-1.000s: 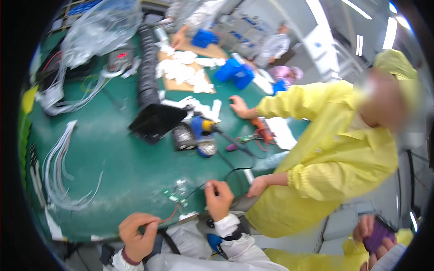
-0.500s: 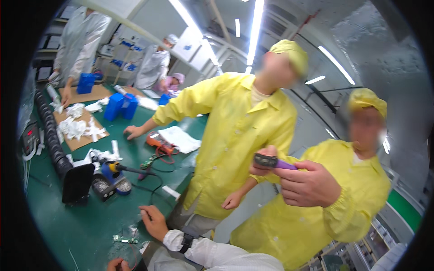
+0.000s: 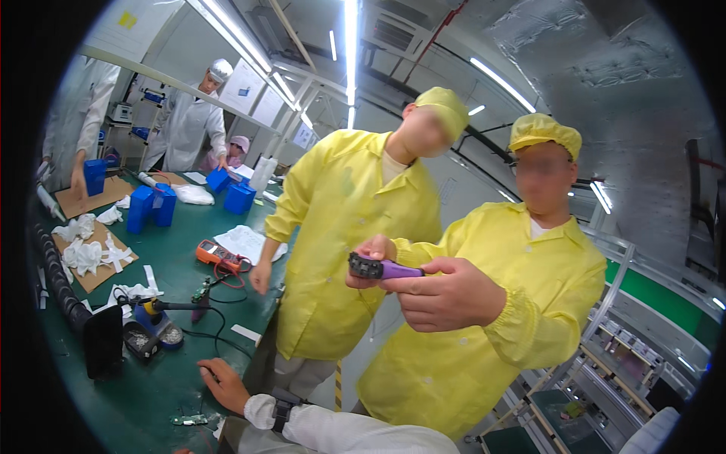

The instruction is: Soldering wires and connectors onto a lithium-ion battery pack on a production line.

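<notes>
My right hand (image 3: 224, 384), in a white sleeve with a black watch at the wrist, rests on the green worktable (image 3: 166, 386), its fingers apart and nothing in them. Only a sliver of my left hand (image 3: 184, 452) shows at the lower edge; its fingers are hidden. Between the two lies a small green circuit board (image 3: 189, 420) with a thin wire. In front of me a co-worker in yellow (image 3: 484, 303) holds up a purple device with a black head (image 3: 401, 270) in both hands. A second co-worker in yellow (image 3: 348, 250) leans toward it.
A soldering iron (image 3: 155, 306) stands in its holder beside a black fume duct (image 3: 102, 340). Behind them are an orange multimeter (image 3: 219, 256), blue boxes (image 3: 151, 208) and white scraps on cardboard (image 3: 94, 253). White-coated people work at the far end.
The view has swung right, so everything sits further left. The second co-worker's arm has drawn back from the table to their side. My left hand has nearly left the picture.
</notes>
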The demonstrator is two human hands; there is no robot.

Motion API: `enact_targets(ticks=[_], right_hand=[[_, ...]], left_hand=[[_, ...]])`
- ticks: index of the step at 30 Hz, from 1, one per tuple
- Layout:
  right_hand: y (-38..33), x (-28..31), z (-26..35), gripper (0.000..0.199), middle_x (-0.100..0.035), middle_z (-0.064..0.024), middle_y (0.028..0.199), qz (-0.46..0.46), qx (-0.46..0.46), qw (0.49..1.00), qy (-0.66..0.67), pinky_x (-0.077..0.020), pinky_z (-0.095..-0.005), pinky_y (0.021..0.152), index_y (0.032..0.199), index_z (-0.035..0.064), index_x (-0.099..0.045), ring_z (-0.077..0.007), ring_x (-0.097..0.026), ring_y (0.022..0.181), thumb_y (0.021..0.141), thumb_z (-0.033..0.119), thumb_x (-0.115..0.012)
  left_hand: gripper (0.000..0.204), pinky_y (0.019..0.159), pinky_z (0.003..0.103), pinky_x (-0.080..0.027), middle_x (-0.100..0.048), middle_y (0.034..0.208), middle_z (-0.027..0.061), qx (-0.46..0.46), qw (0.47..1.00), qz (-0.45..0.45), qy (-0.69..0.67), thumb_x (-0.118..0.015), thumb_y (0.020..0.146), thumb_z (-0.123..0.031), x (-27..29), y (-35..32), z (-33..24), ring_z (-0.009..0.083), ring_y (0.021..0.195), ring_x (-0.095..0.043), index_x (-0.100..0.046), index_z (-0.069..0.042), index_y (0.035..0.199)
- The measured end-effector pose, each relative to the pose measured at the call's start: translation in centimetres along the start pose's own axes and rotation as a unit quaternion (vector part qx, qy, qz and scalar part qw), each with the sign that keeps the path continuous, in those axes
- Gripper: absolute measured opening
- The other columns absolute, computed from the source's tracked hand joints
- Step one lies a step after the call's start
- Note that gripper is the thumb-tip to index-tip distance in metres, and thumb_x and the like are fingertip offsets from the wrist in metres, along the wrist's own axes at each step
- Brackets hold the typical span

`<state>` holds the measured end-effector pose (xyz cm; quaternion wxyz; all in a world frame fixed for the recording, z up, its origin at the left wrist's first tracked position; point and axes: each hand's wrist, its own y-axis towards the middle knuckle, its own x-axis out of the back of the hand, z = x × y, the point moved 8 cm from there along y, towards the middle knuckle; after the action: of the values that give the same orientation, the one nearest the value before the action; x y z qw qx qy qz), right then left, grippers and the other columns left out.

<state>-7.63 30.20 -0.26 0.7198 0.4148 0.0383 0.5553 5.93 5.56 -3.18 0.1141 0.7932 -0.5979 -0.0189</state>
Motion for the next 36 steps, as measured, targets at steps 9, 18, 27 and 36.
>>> enact_targets(ticks=[9,18,27,36], right_hand=[[-0.2,0.4,0.1,0.016,-0.061,-0.009,0.092,-0.021,0.036,0.999,-0.019,-0.0438,-0.029,0.063,0.11,0.0013,-0.066,-0.0178,-0.056,0.075,0.098,0.009,-0.059],[0.0,1.1,1.3,0.014,-0.063,-0.0122,0.089,-0.031,0.08,0.996,-0.009,-0.047,-0.0333,0.069,0.106,-0.0007,-0.066,-0.0261,-0.059,0.079,0.093,0.003,-0.063],[-0.1,0.9,0.7,0.014,-0.064,-0.0128,0.09,-0.01,0.061,0.998,-0.013,-0.0471,-0.0343,0.069,0.105,-0.0011,-0.066,-0.0273,-0.059,0.078,0.091,0.002,-0.064],[-0.5,0.7,0.2,0.014,-0.063,-0.0134,0.091,0.006,0.037,0.999,-0.016,-0.0476,-0.0349,0.07,0.105,-0.0008,-0.066,-0.0272,-0.059,0.079,0.092,0.003,-0.064]], left_hand=[[0.021,0.072,0.031,-0.053,-0.071,0.091,0.0115,0.072,0.997,-0.013,-0.016,-0.073,0.091,-0.019,-0.7,-0.4,3.2,0.0188,0.08,-0.064,-0.069,-0.003,0.104],[0.018,0.064,0.031,-0.049,-0.068,0.08,0.0097,0.045,0.997,-0.026,0.049,-0.072,0.09,-0.015,0.1,-0.1,1.0,0.017,0.068,-0.06,-0.071,0.001,0.097],[0.016,0.063,0.029,-0.049,-0.068,0.077,0.0081,0.066,0.997,0.001,0.036,-0.072,0.089,-0.013,0.3,-0.5,1.4,0.014,0.067,-0.059,-0.071,0.003,0.095],[0.015,0.064,0.028,-0.049,-0.068,0.076,0.0075,0.064,0.997,0.013,0.038,-0.071,0.088,-0.009,0.3,-0.2,1.3,0.0131,0.068,-0.06,-0.069,0.004,0.095]])
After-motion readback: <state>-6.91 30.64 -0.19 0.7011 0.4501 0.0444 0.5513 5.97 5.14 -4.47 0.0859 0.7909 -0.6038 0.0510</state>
